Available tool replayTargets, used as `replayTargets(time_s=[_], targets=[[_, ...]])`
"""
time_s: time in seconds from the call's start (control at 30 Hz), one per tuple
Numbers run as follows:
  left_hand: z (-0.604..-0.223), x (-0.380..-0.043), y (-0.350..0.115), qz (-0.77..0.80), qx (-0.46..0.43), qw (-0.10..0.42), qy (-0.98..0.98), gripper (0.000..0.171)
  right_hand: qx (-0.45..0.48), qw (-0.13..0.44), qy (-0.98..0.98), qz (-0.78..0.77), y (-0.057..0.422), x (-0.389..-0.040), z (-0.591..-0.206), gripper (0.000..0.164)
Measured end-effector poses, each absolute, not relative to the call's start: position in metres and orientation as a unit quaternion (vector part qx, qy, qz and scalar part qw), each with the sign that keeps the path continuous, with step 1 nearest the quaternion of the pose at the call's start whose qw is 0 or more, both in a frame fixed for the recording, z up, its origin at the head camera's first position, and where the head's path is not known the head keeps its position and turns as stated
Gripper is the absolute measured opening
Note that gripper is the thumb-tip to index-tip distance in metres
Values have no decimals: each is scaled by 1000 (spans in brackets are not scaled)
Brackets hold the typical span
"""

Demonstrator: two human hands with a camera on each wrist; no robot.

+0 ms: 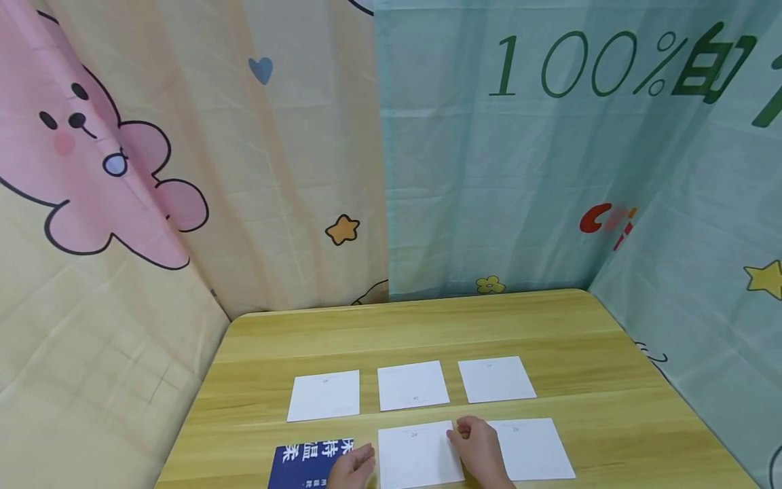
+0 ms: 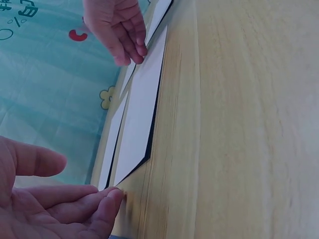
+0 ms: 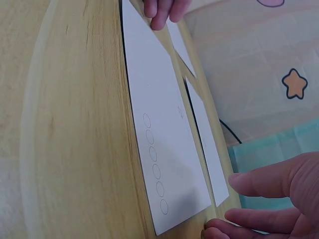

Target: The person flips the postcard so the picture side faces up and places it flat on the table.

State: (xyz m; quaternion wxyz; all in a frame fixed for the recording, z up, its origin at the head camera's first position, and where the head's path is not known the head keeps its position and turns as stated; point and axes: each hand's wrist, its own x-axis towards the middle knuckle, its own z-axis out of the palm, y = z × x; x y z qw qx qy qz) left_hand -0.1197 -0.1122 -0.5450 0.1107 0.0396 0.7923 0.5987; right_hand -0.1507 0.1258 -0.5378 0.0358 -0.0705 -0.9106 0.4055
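Observation:
A white card (image 1: 418, 458) lies face up in the middle of the front row, between my two hands. Beside its left edge is my left hand (image 1: 352, 467), fingers loosely extended and thumb apart in the left wrist view. My right hand (image 1: 482, 449) is at the card's right edge, its thumb parted from the fingers in the right wrist view. Neither hand grips anything. Small circles run along one side of the card (image 3: 159, 134), with a small mark near the opposite side. A dark blue card (image 1: 305, 465) with white characters lies left, partly behind my left hand.
Three white cards stretch across the back row: left (image 1: 325, 397), middle (image 1: 413, 386) and right (image 1: 497, 379). Another white card (image 1: 533, 449) lies at the front right, partly covered by my right hand. Printed curtains (image 1: 293, 170) stand around the wooden table (image 1: 403, 326).

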Motion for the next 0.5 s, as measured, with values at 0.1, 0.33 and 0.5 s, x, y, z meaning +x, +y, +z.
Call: replayTargets(time_s=[0.1, 0.33, 0.5], targets=[[-545, -121, -112, 591, 35, 118, 797, 41, -78, 33, -910, 405, 125, -152, -539, 21], [-548, -123, -109, 580, 16, 144, 802, 42, -83, 29, -907, 411, 126, -151, -540, 19], [-549, -122, -106, 594, 21, 133, 793, 41, -77, 33, -905, 417, 122, -151, -541, 18]])
